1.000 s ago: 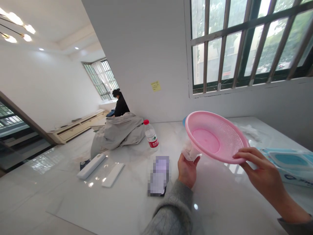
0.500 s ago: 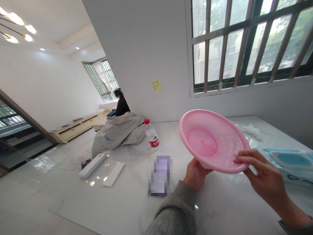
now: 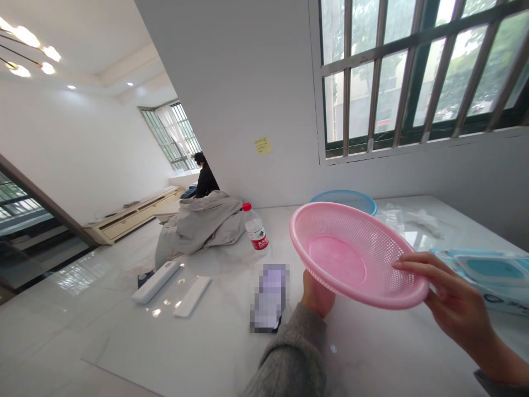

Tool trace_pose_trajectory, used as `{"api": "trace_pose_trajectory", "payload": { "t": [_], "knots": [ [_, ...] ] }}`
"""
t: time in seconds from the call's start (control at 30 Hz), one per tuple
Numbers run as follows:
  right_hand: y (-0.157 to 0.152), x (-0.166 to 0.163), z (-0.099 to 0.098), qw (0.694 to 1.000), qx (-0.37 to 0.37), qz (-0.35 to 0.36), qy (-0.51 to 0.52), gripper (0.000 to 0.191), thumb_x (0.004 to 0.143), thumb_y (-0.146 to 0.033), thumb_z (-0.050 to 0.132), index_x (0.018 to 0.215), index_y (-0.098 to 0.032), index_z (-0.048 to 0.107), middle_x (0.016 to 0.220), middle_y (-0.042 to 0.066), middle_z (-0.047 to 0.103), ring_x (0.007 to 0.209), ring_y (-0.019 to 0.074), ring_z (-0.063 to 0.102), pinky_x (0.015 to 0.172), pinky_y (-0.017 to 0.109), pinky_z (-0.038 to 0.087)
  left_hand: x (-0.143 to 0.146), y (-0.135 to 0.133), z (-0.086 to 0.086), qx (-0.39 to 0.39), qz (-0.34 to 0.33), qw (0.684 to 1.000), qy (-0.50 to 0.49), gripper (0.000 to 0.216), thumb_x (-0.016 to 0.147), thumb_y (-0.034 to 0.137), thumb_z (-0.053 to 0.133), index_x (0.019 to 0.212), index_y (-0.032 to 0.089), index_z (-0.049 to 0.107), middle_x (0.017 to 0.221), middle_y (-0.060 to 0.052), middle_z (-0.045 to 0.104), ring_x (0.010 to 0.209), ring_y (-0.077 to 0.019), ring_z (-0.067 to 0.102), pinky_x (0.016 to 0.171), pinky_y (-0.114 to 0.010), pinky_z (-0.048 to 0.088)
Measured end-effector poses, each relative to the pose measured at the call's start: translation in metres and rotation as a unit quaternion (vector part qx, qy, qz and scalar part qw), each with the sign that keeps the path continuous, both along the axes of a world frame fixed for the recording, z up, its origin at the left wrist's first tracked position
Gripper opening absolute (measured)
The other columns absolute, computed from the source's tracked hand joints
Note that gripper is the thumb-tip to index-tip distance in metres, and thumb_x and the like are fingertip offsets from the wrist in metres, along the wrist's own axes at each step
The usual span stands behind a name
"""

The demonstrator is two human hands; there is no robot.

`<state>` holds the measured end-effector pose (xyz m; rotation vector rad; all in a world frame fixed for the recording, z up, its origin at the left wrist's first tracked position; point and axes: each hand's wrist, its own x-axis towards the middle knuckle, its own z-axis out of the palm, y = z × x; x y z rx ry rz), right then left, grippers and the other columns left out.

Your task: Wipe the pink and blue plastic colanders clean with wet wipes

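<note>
Right hand (image 3: 458, 303) gripping tilted pink basket (image 3: 338, 260) at right edge, above glossy white table (image 3: 190, 353); left hand (image 3: 317, 296) showing below it, fingers hidden, grip impossible to tell. Blue container (image 3: 345, 195) sitting behind, near grey wall (image 3: 248, 82), under barred window (image 3: 382, 82). Ceiling lamp (image 3: 25, 35) glowing.

The tabletop (image 3: 198, 353) is white, glossy and marbled; at its far left lies a crumpled grey cloth (image 3: 202, 223); a red-capped bottle (image 3: 257, 227) stands upright beside it; nearer lie two white bars, one thick (image 3: 157, 282), one flat (image 3: 193, 296); a pixelated phone-like slab (image 3: 269, 298); at right, clear plastic (image 3: 425, 223) and a light-blue pack (image 3: 494, 270).
</note>
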<state>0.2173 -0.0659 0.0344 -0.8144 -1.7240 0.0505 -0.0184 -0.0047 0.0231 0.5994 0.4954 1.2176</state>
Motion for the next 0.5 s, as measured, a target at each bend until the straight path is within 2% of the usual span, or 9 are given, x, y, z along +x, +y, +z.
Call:
{"api": "trace_pose_trajectory", "payload": {
  "t": [0.17, 0.3, 0.5],
  "knots": [
    [-0.001, 0.002, 0.001, 0.999, 0.027, -0.041, 0.016, 0.047, 0.099, -0.017, 0.063, 0.142, -0.035, 0.069, 0.13, 0.009, 0.071, 0.119, 0.0312, 0.067, 0.102, 0.044, 0.052, 0.001, 0.008, -0.003, -0.001, 0.006, 0.999, -0.044, 0.033, 0.088, 0.044, 0.063, 0.108, 0.022, 0.076, 0.117, -0.014, 0.078, 0.129, -0.0356, 0.064, 0.113, -0.052, 0.051],
    [-0.001, 0.003, 0.005, 0.994, 0.054, -0.086, 0.035, 0.052, 0.097, -0.015, 0.062, 0.145, -0.036, 0.068, 0.132, 0.01, 0.072, 0.119, 0.0343, 0.068, 0.101, 0.049, 0.052, 0.001, 0.013, -0.007, -0.025, 0.023, 0.995, -0.091, 0.024, 0.09, 0.034, 0.06, 0.1, 0.019, 0.077, 0.11, -0.014, 0.079, 0.121, -0.0317, 0.068, 0.106, -0.045, 0.054],
    [-0.001, 0.008, 0.01, 0.984, 0.101, -0.146, 0.022, 0.053, 0.094, -0.012, 0.064, 0.14, -0.036, 0.071, 0.125, 0.01, 0.074, 0.112, 0.0341, 0.071, 0.098, 0.05, 0.053, -0.001, 0.014, -0.012, -0.071, 0.04, 0.989, -0.125, 0.014, 0.088, 0.024, 0.063, 0.081, 0.018, 0.073, 0.09, -0.007, 0.076, 0.087, -0.0206, 0.069, 0.086, -0.035, 0.055]
  ]
}}
